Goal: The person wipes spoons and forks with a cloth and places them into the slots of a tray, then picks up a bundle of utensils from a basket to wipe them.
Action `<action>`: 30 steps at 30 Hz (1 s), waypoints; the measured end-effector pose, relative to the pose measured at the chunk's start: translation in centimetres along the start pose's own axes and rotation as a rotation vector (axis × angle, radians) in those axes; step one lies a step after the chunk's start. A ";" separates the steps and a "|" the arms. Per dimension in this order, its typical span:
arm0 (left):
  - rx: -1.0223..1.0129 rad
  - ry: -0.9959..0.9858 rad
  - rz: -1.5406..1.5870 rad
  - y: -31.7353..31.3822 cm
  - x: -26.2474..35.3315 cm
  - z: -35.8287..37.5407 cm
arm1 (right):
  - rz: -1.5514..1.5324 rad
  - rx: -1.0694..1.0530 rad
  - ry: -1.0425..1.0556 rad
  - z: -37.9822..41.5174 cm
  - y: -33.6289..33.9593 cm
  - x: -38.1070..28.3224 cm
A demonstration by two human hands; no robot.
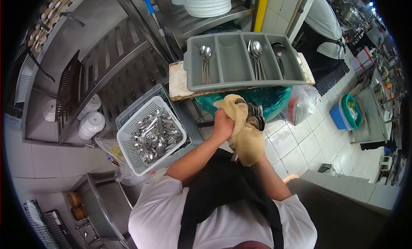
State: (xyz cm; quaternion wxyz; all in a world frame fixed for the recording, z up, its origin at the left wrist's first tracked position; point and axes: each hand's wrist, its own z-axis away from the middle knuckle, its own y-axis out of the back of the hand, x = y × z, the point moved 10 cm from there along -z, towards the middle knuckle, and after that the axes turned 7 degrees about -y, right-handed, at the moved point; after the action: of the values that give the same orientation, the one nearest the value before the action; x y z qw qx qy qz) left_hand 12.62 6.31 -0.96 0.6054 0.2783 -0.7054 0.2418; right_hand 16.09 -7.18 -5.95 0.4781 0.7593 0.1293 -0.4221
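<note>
My left hand (222,125) is closed on a tan cloth (238,111), pressing it against a bunch of spoons (256,117). The cloth wraps over my right hand, hiding its fingers; only the forearm comes out below. The spoons' nested bowls stick out past the cloth on the far side, and a few handle ends show underneath. Just beyond my hands is a grey cutlery tray (234,56) with long compartments. Spoons (206,60) lie in its leftmost one, more spoons (256,56) in the third and darker-looking spoons (279,54) in the rightmost. The second compartment holds nothing.
To my left, a white perforated basket (124,148) of mixed cutlery (156,135) rests on a grey crate (195,135). A worn board (178,84) supports the tray. White plates (208,4) are stacked behind. Another person (324,21) stands at the far right, near a blue bin (338,117).
</note>
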 end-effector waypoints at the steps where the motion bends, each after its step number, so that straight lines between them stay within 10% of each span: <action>1: 0.022 -0.048 -0.036 0.3 0.2 0.0 | 0.175 -0.067 -0.007 -0.5 0.2 -1.5; 3: 0.061 -0.098 -0.060 0.9 0.6 0.2 | 0.523 -0.201 -0.025 -1.4 1.1 -4.0; 10: -0.164 -0.167 -0.691 1.0 2.5 -0.7 | 0.060 0.060 0.097 -0.3 2.4 -3.1; 13: 0.125 -0.180 -0.146 2.6 4.7 -0.6 | 0.201 0.074 0.290 0.0 2.3 -4.5; 16: 0.311 0.223 0.769 2.6 -1.1 -0.7 | -1.194 -0.262 -0.461 0.6 -0.7 -1.7; 18: 0.320 0.251 1.024 1.2 -1.1 -0.4 | -1.021 -0.228 -0.406 0.3 -0.2 -3.2; 21: 0.304 0.180 1.071 1.9 -0.7 -1.8 | -1.802 -0.344 -0.588 0.7 -3.8 -2.4; 23: 0.392 -0.225 0.184 6.0 3.5 -3.5 | -2.243 -0.444 -0.676 1.6 -4.7 -2.8; 25: 0.423 -0.540 -0.588 7.9 7.3 -4.4 | -1.932 -0.320 -0.630 1.7 -2.9 -2.9; 28: 0.425 0.024 0.774 11.2 -1.8 -7.5 | -1.176 -0.098 -0.643 1.7 1.0 -2.7; 30: 0.279 0.059 0.535 7.5 0.0 -7.7 | -0.893 -0.079 -0.441 0.2 3.2 -3.9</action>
State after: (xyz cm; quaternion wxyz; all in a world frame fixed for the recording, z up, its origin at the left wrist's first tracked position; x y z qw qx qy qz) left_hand 13.02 16.95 0.16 0.4965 0.1558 -0.6957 0.4952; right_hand 15.56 -8.17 -1.06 0.2949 0.5037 0.3534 -0.7311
